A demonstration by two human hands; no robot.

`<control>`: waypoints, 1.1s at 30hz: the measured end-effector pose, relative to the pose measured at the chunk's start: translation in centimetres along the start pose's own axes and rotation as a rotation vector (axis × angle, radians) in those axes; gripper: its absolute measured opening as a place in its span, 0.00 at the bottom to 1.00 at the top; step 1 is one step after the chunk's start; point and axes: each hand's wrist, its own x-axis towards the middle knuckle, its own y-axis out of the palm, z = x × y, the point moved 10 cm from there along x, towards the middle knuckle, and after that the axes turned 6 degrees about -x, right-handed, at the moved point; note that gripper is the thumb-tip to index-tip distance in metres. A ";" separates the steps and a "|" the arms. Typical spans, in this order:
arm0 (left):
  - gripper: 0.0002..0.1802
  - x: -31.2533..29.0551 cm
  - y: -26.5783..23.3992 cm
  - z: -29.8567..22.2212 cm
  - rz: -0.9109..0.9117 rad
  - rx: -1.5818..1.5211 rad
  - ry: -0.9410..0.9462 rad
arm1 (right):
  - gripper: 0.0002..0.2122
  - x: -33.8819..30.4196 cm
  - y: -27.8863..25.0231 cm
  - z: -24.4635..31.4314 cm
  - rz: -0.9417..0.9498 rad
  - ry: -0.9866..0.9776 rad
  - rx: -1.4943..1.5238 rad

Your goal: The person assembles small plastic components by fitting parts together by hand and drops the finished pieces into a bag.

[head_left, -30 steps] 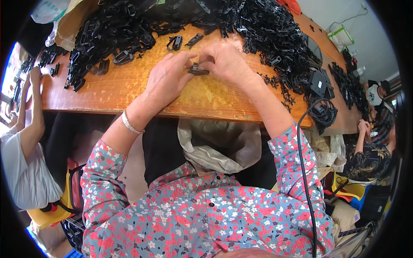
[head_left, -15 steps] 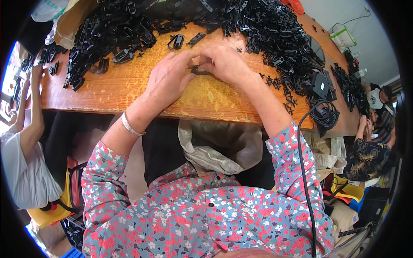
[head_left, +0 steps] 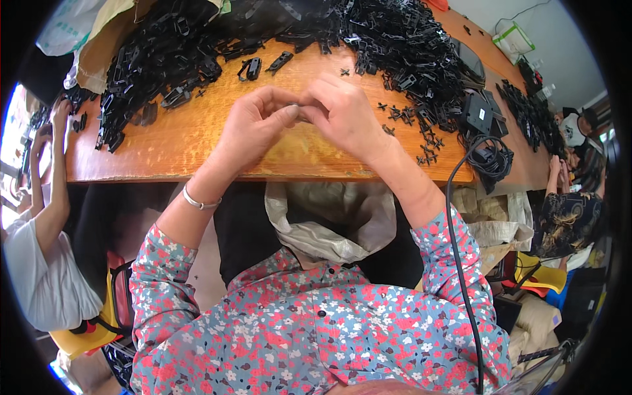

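Observation:
My left hand (head_left: 257,125) and my right hand (head_left: 342,115) meet above the wooden table, their fingers pinched together. Between the fingertips shows a bit of a small black plastic part (head_left: 302,113); most of it is hidden by the fingers. Just beyond the hands lie two loose black plastic clips (head_left: 250,69), side by side. To the right of my right hand are several small black cross-shaped pieces (head_left: 401,114) scattered on the wood. A big heap of black plastic parts (head_left: 408,43) runs along the far side of the table.
A pale woven sack (head_left: 332,247) hangs open below the table edge (head_left: 289,178). At right are a black box (head_left: 478,114) and a coiled black cable (head_left: 490,161). People work at both sides, one in a white shirt (head_left: 49,270) at left.
My hands have drawn closer together around the small black part, which is now more covered by the fingers. The whole view has shifted slightly.

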 end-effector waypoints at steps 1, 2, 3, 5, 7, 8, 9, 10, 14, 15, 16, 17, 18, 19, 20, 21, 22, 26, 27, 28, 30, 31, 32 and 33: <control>0.12 0.0 0.3 0.1 0.018 0.028 0.012 | 0.07 -0.5 -0.7 0.5 -0.005 0.001 -0.001; 0.12 -0.1 0.6 0.0 0.036 0.057 0.024 | 0.06 -1.3 -0.1 -1.0 0.112 0.225 0.178; 0.12 -0.1 0.9 -0.2 0.040 0.059 0.025 | 0.06 -2.6 0.9 -2.3 0.231 0.450 0.354; 0.10 -0.3 0.9 -0.7 -0.021 0.112 0.029 | 0.10 -4.1 1.6 -3.1 0.275 0.584 0.597; 0.10 -0.8 1.7 -1.6 -0.041 0.220 0.056 | 0.14 -5.6 2.5 -4.0 0.315 0.710 0.851; 0.09 -1.0 2.0 -2.2 -0.065 0.321 0.082 | 0.16 -6.4 3.2 -4.1 0.333 0.780 1.035; 0.09 -1.1 2.3 -2.2 -0.065 0.326 0.083 | 0.18 -7.0 3.8 -4.0 0.353 0.849 1.221; 0.09 -1.5 3.4 -4.0 -0.037 0.508 0.278 | 0.18 -7.2 3.7 -4.1 0.351 0.845 1.224; 0.10 -1.9 5.4 -5.4 0.062 0.802 0.490 | 0.19 -8.7 4.2 -3.3 0.472 0.853 1.328; 0.10 -1.8 5.2 -5.5 0.061 0.811 0.492 | 0.18 -9.0 4.3 -3.0 0.491 0.873 1.374; 0.11 -1.1 4.6 -4.5 0.110 0.637 0.335 | 0.18 -9.0 4.2 -2.8 0.489 0.864 1.379; 0.11 -0.7 4.2 -3.3 0.157 0.461 0.179 | 0.17 -9.2 3.9 -2.8 0.451 0.903 1.383; 0.11 -0.2 3.8 -3.5 0.159 0.467 0.181 | 0.16 -9.3 3.7 -3.0 0.411 0.946 1.384; 0.12 0.8 2.8 -3.8 0.114 0.502 0.184 | 0.16 -9.3 3.6 -3.2 0.403 0.941 1.386; 0.12 2.0 1.9 -4.0 0.069 0.536 0.188 | 0.16 -9.4 3.8 -3.3 0.379 0.925 1.426; 0.12 3.4 1.2 -5.0 -0.011 0.656 0.271 | 0.16 -9.4 3.9 -3.5 0.356 0.912 1.465; 0.12 4.8 0.8 -5.0 -0.012 0.661 0.274 | 0.16 -9.5 3.9 -3.6 0.355 0.905 1.468; 0.14 9.0 0.3 -5.8 -0.198 1.484 0.477 | 0.16 -9.4 3.9 -3.6 0.308 0.873 1.553; 0.15 10.0 0.3 -5.0 -0.203 1.677 0.415 | 0.16 -9.5 3.7 -3.6 0.311 0.854 1.552; 0.15 10.6 0.5 -4.8 -0.197 1.676 0.423 | 0.16 -9.5 3.6 -3.6 0.301 0.854 1.549; 0.16 12.0 -0.5 -2.4 -0.134 1.824 0.184 | 0.16 -9.5 3.9 -3.6 0.310 0.877 1.503; 0.16 12.0 -0.6 -2.0 -0.130 1.825 0.187 | 0.15 -9.3 3.8 -3.3 0.322 0.861 1.492; 0.16 11.9 -0.6 -1.9 -0.142 1.804 0.214 | 0.15 -9.2 3.8 -3.3 0.319 0.862 1.493; 0.16 11.7 -0.3 -2.1 -0.151 1.782 0.242 | 0.15 -9.2 3.8 -3.2 0.319 0.859 1.497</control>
